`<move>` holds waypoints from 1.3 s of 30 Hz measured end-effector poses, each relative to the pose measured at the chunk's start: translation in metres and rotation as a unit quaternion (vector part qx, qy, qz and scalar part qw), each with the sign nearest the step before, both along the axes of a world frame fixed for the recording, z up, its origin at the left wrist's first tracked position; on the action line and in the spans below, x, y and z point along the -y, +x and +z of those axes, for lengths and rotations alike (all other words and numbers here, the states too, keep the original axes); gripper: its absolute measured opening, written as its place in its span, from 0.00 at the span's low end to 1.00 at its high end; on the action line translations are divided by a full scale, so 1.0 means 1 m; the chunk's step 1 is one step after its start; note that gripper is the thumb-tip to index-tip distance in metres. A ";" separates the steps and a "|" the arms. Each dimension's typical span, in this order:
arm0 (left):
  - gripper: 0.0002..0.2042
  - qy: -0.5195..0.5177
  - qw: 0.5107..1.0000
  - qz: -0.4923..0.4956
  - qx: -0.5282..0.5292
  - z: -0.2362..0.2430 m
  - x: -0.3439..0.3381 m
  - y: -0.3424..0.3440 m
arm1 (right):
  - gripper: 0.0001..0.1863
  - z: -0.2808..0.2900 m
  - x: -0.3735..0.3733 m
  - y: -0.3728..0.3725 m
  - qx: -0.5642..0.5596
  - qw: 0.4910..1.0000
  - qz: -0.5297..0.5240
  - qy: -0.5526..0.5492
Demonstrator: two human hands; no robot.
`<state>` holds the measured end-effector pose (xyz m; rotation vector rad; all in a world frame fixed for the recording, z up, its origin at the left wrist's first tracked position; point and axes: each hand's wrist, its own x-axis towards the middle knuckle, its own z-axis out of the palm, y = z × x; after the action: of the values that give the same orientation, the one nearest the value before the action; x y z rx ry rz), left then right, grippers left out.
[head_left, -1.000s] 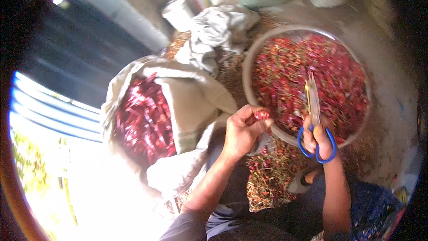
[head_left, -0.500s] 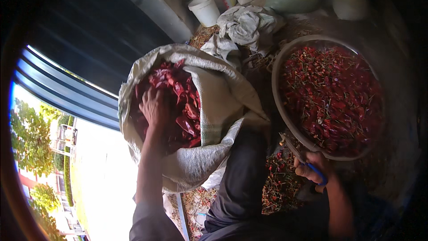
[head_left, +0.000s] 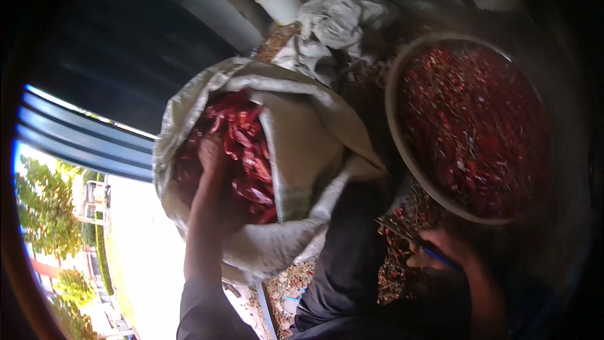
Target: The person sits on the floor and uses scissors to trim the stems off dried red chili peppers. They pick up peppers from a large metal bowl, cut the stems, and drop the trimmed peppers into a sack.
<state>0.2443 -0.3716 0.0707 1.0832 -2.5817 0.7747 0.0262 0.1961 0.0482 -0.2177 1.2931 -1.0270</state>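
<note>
The left hand reaches down into a heap of red peppers, its fingers sunk out of sight among them, so I cannot tell whether they are spread or gripping any. The peppers fill the wide mouth of a pale woven sack standing left of the middle, its edge folded back and a broad flap turned over on the right side. The right hand, at the near right, is curled around the blue handles of a pair of scissors; the blades point left and slightly away, and blur hides whether they are parted. Between the sack and that hand is a dark trouser leg, and under the blades lies a litter of stems and red bits. On the right, beyond the right hand, a large round basin holds a broad mass of red pieces mixed with stems. Farther off, crumpled whitish sacking lies behind the pale sack, with a white bucket tilted just beside it. On the far left is a dark ridged panel, and leafy trees show in the bright daylight along the left edge.
</note>
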 end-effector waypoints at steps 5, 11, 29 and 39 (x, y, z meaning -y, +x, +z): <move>0.23 0.047 0.989 -0.115 0.076 0.012 0.046 0.035 | 0.33 -0.004 0.009 -0.005 -0.438 0.869 0.229 -0.040; 0.24 0.195 0.975 -0.048 0.094 0.090 -0.041 0.011 | 0.27 0.003 0.002 -0.007 -0.613 0.735 0.289 -0.001; 0.18 0.761 0.583 -0.285 0.011 0.013 -0.404 -0.125 | 0.34 0.011 -0.039 -0.023 -0.461 0.826 0.303 -0.115; 0.08 0.532 0.723 -0.431 0.086 -0.057 -0.387 -0.217 | 0.32 0.029 -0.083 -0.051 -0.488 0.836 0.250 0.002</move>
<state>0.0275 0.0153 0.0135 -0.2396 -3.1290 -0.9804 -0.0247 0.2795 0.0767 -1.1303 1.9898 -0.4176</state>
